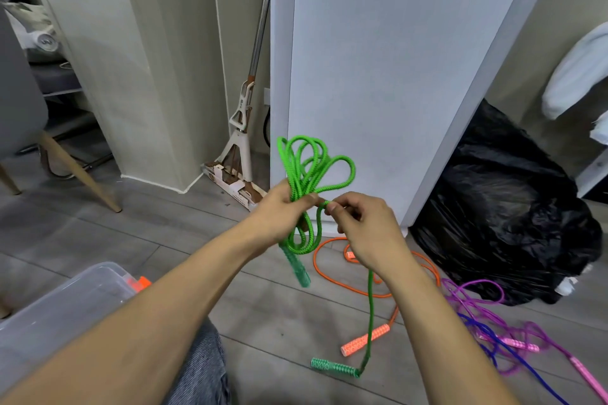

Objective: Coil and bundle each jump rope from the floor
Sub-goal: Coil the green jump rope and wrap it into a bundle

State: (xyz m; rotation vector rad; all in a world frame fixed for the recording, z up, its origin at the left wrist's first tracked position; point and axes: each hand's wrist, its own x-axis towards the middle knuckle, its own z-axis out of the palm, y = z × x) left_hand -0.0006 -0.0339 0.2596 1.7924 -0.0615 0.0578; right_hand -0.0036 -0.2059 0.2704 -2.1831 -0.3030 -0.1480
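Note:
A green jump rope [312, 164] is gathered into several loops that stand up above my left hand [283, 207], which grips the bundle at its middle. One green handle [297, 268] hangs below that hand. My right hand [360, 223] pinches a strand of the same rope just right of the bundle. From it the free end runs down to the other green handle [334, 367], which lies on the floor. An orange jump rope [362, 340] lies loose on the floor under my hands. Pink, purple and blue ropes [513, 339] lie tangled at the right.
A clear plastic bin [62, 302] sits at the lower left beside my knee. A black rubbish bag [506, 207] stands right of a white cabinet [394, 76]. A mop [240, 141] leans in the corner, and a chair leg [79, 171] is at the left.

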